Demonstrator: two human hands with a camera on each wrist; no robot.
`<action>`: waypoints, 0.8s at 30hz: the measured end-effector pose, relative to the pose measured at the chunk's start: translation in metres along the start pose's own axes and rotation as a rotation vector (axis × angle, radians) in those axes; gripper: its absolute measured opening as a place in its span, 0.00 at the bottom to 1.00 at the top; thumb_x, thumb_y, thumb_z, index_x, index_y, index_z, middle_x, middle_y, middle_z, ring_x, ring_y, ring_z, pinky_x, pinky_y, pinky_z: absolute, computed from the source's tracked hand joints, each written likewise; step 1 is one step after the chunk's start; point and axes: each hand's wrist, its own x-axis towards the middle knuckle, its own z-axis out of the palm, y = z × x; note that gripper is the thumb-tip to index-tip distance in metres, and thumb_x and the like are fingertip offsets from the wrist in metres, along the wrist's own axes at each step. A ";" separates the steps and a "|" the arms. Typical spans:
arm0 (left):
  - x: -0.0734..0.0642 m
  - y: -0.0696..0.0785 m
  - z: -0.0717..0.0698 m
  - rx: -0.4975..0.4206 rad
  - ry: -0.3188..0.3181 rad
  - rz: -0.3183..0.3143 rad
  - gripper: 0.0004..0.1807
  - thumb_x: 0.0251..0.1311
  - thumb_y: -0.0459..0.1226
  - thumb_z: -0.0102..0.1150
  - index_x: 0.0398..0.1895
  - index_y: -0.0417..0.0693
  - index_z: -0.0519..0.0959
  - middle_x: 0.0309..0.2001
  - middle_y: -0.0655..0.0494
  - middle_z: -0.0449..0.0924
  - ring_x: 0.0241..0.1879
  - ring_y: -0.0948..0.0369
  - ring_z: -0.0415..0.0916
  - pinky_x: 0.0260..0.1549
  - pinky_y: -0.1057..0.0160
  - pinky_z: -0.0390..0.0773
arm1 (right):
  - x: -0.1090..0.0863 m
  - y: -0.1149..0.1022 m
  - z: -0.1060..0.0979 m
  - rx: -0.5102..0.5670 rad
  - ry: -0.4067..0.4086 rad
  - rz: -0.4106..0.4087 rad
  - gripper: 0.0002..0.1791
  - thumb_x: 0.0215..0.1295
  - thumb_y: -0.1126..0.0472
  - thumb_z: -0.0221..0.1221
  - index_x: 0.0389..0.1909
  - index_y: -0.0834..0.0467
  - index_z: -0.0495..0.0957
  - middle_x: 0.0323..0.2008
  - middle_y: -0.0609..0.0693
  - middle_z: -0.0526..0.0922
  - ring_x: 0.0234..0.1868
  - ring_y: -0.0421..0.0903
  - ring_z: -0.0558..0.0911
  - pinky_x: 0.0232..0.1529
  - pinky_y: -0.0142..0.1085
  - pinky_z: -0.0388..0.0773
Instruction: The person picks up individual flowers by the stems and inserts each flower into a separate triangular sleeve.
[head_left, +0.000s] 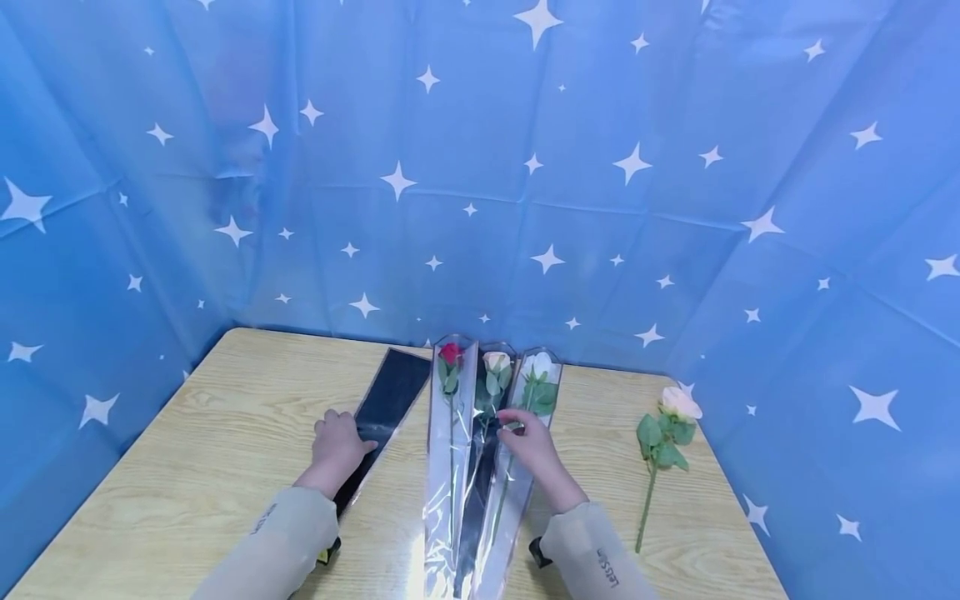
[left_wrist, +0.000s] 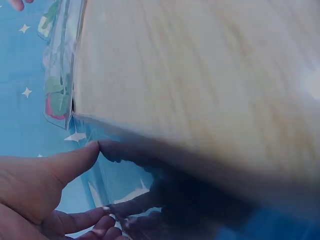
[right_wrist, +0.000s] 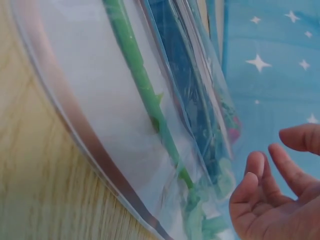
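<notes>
My left hand rests on a flat, glossy black flower sleeve that lies slanted on the table. Thumb and fingertips, spread apart, touch its shiny film in the left wrist view, where their reflections show. Right of it, three wrapped single roses lie side by side in long clear-fronted sleeves: a red rose, a pale peach rose and a white rose. Over the middle and right sleeves hovers my right hand, its fingers loosely bent with nothing between them; the right wrist view shows a green stem beside it.
A loose pale pink rose with leaves and a bare stem lies at the table's right side. The wooden table ends at a blue star-printed curtain at the back and sides. The wrapped roses' tops reach the back edge.
</notes>
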 end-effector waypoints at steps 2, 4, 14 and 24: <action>0.000 0.000 -0.002 -0.037 0.003 -0.004 0.32 0.47 0.44 0.72 0.44 0.27 0.70 0.44 0.32 0.67 0.45 0.39 0.66 0.37 0.46 0.74 | 0.000 0.000 0.001 0.000 0.002 -0.019 0.17 0.55 0.70 0.59 0.47 0.64 0.79 0.44 0.60 0.80 0.37 0.49 0.77 0.37 0.35 0.74; 0.001 -0.001 -0.004 -0.089 -0.005 -0.017 0.33 0.46 0.42 0.73 0.46 0.28 0.68 0.44 0.32 0.68 0.46 0.38 0.67 0.37 0.45 0.74 | -0.001 0.000 0.001 -0.006 0.000 -0.046 0.17 0.54 0.71 0.60 0.47 0.65 0.79 0.43 0.61 0.80 0.37 0.49 0.78 0.37 0.35 0.74; 0.009 -0.011 -0.009 -0.468 -0.069 -0.040 0.24 0.59 0.33 0.56 0.56 0.28 0.66 0.50 0.31 0.74 0.46 0.42 0.74 0.44 0.49 0.74 | -0.001 -0.008 0.006 0.046 -0.056 0.000 0.17 0.57 0.68 0.60 0.49 0.63 0.78 0.43 0.58 0.81 0.37 0.46 0.77 0.36 0.34 0.75; 0.002 0.006 -0.035 -0.681 -0.019 0.038 0.19 0.67 0.30 0.45 0.61 0.36 0.69 0.53 0.35 0.75 0.53 0.46 0.73 0.50 0.52 0.74 | 0.004 -0.023 0.012 0.111 -0.117 0.049 0.17 0.62 0.62 0.59 0.52 0.59 0.77 0.42 0.52 0.81 0.39 0.43 0.77 0.36 0.35 0.75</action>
